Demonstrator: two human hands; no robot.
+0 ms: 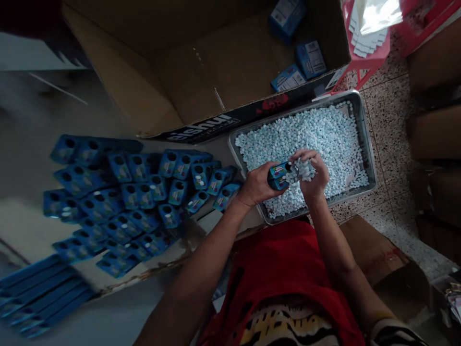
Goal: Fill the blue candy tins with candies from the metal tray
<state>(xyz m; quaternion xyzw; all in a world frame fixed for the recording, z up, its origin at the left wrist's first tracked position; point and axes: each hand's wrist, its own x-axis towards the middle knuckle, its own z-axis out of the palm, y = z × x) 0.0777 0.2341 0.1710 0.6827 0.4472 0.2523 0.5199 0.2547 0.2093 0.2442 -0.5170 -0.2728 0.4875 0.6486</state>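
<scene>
Two small blue boxes (278,170) are gripped side by side in my left hand (257,185), their openings turned toward my right hand. Cupped round a handful of small pale pellets (305,169), my right hand (315,174) is right at the mouths of the boxes. Some pellets lie at the box openings. Both hands are above a metal tray (370,158) holding a thick layer of the same white and light-blue pellets (298,129). My left palm hides part of the boxes.
Many blue boxes with round holes (137,192) stand packed on the table at left, beside flattened blue cartons (43,293). A large cardboard box (201,62) behind the tray holds several blue boxes (311,60). A pink stool (382,53) and brown cartons (435,139) are at right.
</scene>
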